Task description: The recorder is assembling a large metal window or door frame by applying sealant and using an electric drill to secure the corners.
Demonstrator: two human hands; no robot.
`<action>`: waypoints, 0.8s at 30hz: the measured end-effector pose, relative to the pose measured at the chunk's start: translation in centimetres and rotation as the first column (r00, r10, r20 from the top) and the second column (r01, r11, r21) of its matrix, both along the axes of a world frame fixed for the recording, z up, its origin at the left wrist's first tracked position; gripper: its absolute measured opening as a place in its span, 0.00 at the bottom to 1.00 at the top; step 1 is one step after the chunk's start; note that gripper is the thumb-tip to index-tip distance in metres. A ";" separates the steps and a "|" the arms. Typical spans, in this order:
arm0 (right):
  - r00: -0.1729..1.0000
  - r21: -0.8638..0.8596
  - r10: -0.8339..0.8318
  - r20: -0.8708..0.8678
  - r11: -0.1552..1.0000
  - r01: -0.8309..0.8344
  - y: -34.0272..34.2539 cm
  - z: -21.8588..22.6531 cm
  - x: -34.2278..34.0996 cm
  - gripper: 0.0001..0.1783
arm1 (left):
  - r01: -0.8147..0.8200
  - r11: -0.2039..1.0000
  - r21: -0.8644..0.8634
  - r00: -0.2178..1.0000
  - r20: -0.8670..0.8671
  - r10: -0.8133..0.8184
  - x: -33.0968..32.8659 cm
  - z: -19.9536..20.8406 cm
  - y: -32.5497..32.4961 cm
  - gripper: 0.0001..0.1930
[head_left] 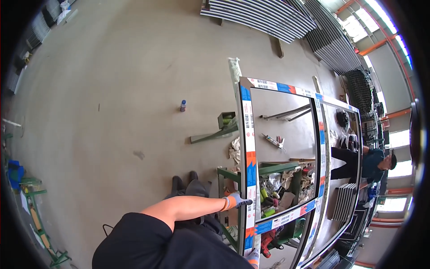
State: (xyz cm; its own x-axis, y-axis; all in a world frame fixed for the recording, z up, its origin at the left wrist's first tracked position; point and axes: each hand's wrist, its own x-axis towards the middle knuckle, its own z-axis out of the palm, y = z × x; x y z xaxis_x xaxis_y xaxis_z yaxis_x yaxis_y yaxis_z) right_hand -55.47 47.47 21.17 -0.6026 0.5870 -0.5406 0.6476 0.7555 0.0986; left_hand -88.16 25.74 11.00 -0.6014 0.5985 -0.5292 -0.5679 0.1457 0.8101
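My left hand (235, 201), in a grey and orange glove, grips the left upright of a dark rectangular window frame (247, 134) wrapped in blue, white and orange protective film. My bare forearm reaches out to it from my black sleeve. At the bottom edge of the view my right hand (253, 258), also gloved, holds the same upright lower down; only part of it shows. The frame stands on edge over a green workbench (226, 172) full of rags, tubes and tools. My dark shoes (184, 180) show on the concrete floor.
Another person (374, 163) in dark clothes and a cap stands beyond the frame at the right. A small bottle (182, 106) stands on the floor. A sealant gun (271, 140) lies nearby. Stacked metal profiles (264, 15) lie at the top, and stacked frames (344, 201) at the right.
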 end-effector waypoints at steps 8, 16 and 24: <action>0.976 -0.160 0.211 0.056 0.967 -0.200 -2.8 -0.1 -12.1 0.44 | -0.051 0.998 -0.041 0.998 0.025 0.052 -14.4 1.3 -9.4 0.41; 0.891 0.063 0.447 -0.084 0.895 -0.443 -11.5 7.3 -34.7 0.37 | -0.162 0.976 0.149 0.980 0.141 0.141 -35.4 5.1 -15.9 0.33; 0.971 -0.134 0.213 -0.112 0.965 -0.227 -25.6 9.6 -67.1 0.51 | -0.277 0.951 0.139 0.957 0.127 0.260 -64.6 3.3 -28.1 0.31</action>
